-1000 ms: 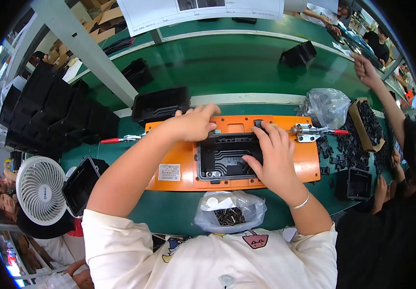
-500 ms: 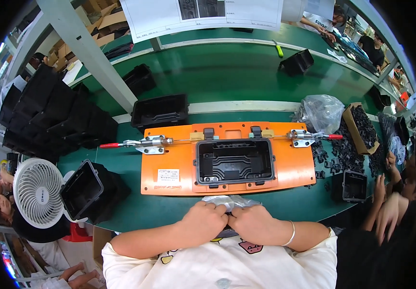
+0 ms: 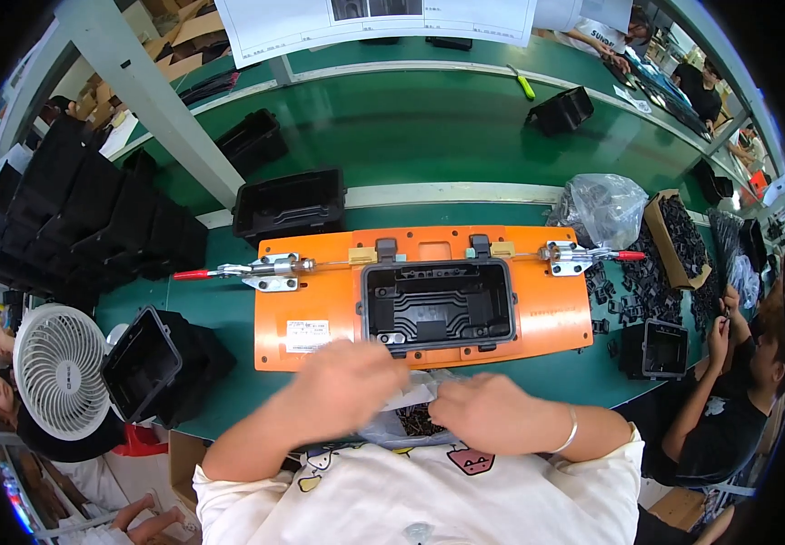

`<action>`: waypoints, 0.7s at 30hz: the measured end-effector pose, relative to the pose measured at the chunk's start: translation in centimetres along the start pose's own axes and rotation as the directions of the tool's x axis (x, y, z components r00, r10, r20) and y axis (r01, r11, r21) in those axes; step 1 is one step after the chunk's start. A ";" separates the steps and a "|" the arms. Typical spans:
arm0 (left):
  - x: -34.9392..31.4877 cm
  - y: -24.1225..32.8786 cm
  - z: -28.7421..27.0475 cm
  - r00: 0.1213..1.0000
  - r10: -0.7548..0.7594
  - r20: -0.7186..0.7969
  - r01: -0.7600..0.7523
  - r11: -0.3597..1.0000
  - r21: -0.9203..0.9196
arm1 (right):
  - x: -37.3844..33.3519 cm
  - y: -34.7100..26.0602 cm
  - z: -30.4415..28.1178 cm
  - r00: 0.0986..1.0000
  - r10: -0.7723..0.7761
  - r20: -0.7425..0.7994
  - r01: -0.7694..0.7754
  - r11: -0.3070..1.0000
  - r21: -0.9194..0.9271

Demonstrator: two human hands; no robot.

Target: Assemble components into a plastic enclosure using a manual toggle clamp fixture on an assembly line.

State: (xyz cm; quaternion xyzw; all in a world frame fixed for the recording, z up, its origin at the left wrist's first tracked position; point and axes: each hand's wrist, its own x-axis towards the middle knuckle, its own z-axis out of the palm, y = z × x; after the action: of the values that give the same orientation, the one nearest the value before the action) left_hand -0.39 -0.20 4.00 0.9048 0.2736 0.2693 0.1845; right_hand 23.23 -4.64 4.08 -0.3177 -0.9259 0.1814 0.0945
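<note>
A clear plastic bag [image 3: 424, 391] lies open against my shirt at the table's near edge, with many small, thin dark metal parts [image 3: 418, 420] inside. My right hand [image 3: 492, 413] is closed on the bag's right edge. My left hand [image 3: 347, 386] is raised at the bag's left side, before the near edge of an orange fixture [image 3: 547, 313]. Motion smears its fingers, so I cannot make out whether they hold anything. Set in the fixture is a black plastic box [image 3: 438, 309], its open side up, with two black clips [image 3: 386, 250] at its far rim.
Red-handled toggle clamps [image 3: 265, 268] flank the fixture. Black boxes [image 3: 74, 209] are stacked at left, above a white fan [image 3: 64, 368]. Loose black clips [image 3: 624, 300] and a carton [image 3: 670, 232] lie at right. A co-worker [image 3: 738, 381] sits there. A green knife [image 3: 524, 86] lies farther back.
My left hand has come off the bag and moved up and left. The bag's mouth has opened, showing the small parts. My right hand has stayed on the bag.
</note>
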 end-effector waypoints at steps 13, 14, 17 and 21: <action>3.0 -8.1 -0.3 0.946 -0.029 -0.322 0.186 0.864 0.468 | 1.1 12.2 -3.9 0.808 0.237 -0.539 -0.353 0.928 -0.122; 3.1 -8.1 -0.2 0.945 -0.029 -0.326 0.190 0.859 0.475 | 1.0 12.3 -3.8 0.799 0.229 -0.556 -0.324 0.943 -0.077; 2.9 -7.8 0.0 0.943 -0.047 -0.329 0.220 0.831 0.512 | 1.1 11.5 -4.3 0.808 0.194 -0.556 -0.326 0.934 -0.147; 2.1 -7.9 1.0 0.942 -0.044 -0.333 0.242 0.777 0.582 | 2.2 10.3 -4.8 0.792 0.185 -0.582 -0.307 0.944 -0.117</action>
State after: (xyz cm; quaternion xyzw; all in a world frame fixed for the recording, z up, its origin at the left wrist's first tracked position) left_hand -1.42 7.05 0.27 0.8394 0.4398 0.2851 -0.1437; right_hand 28.60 5.63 4.49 -0.4833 -0.8203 -0.0062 0.3057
